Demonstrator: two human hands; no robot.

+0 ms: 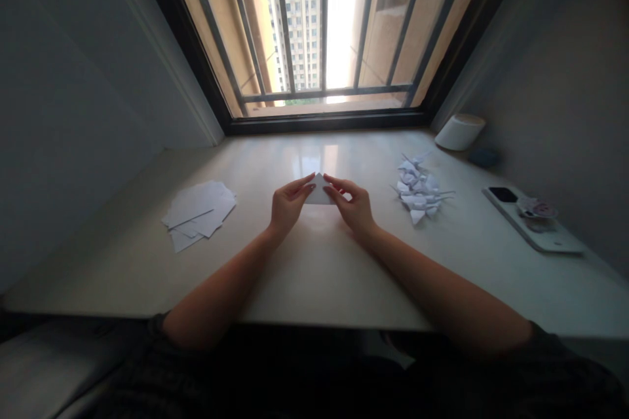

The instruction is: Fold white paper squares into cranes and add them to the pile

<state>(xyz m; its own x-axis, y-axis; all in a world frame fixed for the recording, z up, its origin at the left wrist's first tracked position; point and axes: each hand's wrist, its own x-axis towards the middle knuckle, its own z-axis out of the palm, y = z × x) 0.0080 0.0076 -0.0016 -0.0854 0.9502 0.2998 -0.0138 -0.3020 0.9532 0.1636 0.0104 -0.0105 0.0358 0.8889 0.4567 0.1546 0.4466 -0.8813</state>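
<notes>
A small sheet of white paper point(319, 194), folded to a point at its top, is held up between both hands over the middle of the white tabletop point(314, 275). My left hand point(289, 204) pinches its left edge, thumb in front and fingers behind. On the right edge, my right hand point(354, 204) grips it the same way. To the left lies a loose stack of white paper sheets point(200, 211). A pile of folded white paper pieces point(419, 188) with thin pointed ends sits to the right.
At the right edge a white phone point(533, 226) lies with a round grip on its back. Behind it stand a white cylinder point(460, 131) and a dark rounded object point(484, 157). A barred window point(324, 123) rises at the far edge, between walls on both sides.
</notes>
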